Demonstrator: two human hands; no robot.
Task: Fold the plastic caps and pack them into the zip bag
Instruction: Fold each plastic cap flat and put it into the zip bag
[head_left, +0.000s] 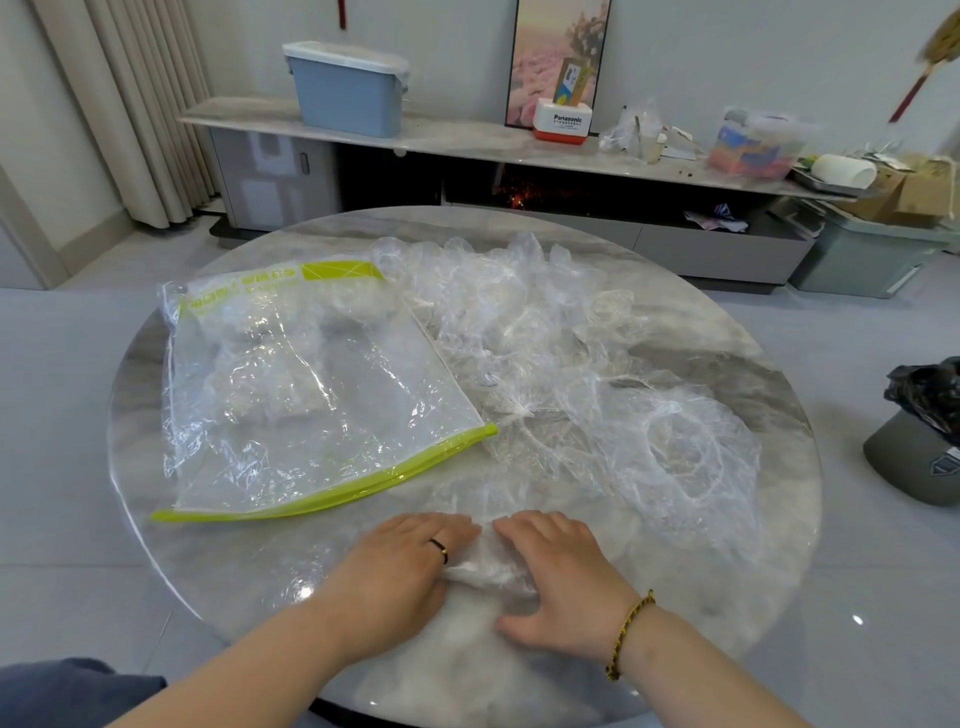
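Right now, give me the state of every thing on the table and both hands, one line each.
zip bag: lying flat, green zip edge nearest the person; sealed or not, cannot tell.
loose plastic caps: unfolded, heaped right of the bag.
plastic cap under the hands: bunched, pressed to the table.
left hand: flat, pressing the cap.
right hand: flat, pressing the cap.

The zip bag (311, 384) is clear with a lime-green zip strip and label; the plastic caps (571, 353) are see-through; the counter (753, 395) is marbled grey and white; the bracelet (628, 634) is braided gold; the bin (345, 96) is pale blue, white-lidded.
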